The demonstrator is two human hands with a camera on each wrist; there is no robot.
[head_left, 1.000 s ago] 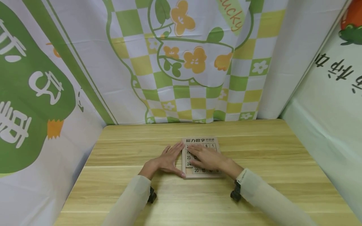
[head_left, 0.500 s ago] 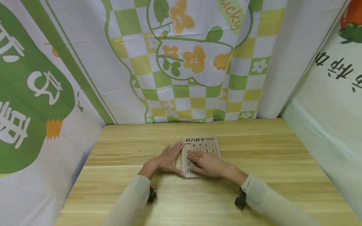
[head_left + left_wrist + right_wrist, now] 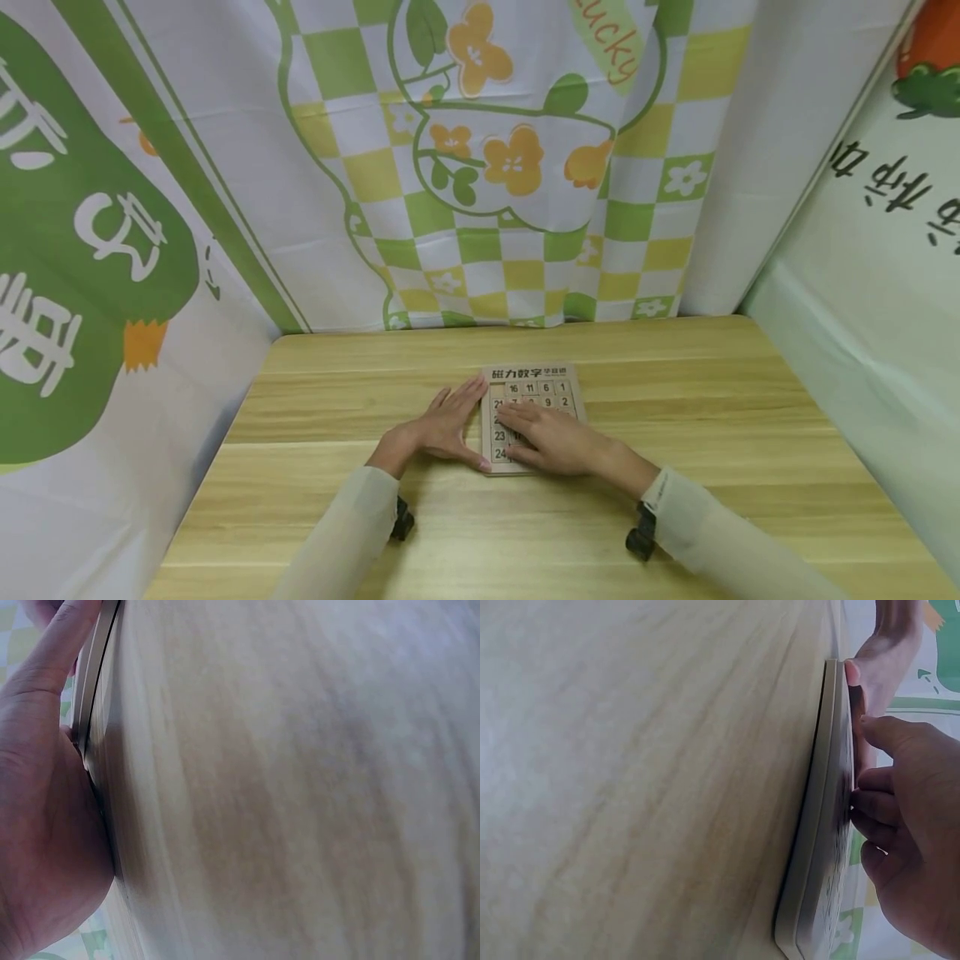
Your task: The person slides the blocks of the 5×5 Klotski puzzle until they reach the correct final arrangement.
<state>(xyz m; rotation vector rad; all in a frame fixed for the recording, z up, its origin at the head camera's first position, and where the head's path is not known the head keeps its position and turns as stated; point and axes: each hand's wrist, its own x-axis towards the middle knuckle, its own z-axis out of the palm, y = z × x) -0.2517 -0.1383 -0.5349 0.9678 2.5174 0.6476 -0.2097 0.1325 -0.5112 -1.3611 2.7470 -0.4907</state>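
Wood-grain table [image 3: 697,400] before a printed curtain [image 3: 517,279]. The number puzzle [image 3: 532,372] lies against the left hand [image 3: 447,427], thumb and fingers spread wide, and under the right hand [image 3: 553,436], whose extended fingers touch tiles [image 3: 499,436] nearside of the vacant far-left slot [image 3: 497,390].

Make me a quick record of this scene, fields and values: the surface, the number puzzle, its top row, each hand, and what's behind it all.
Surface: wood-grain table
Puzzle: number board, lying on the table
Top row: gap at the left corner, then number tiles 16, 11, 6, 1
Left hand: thumb and fingers spread, touching the board's left edge
Right hand: over the tiles, fingertips toward the left column, some numbers hidden
Backdrop: hanging cloth with green-and-yellow checks and orange flowers
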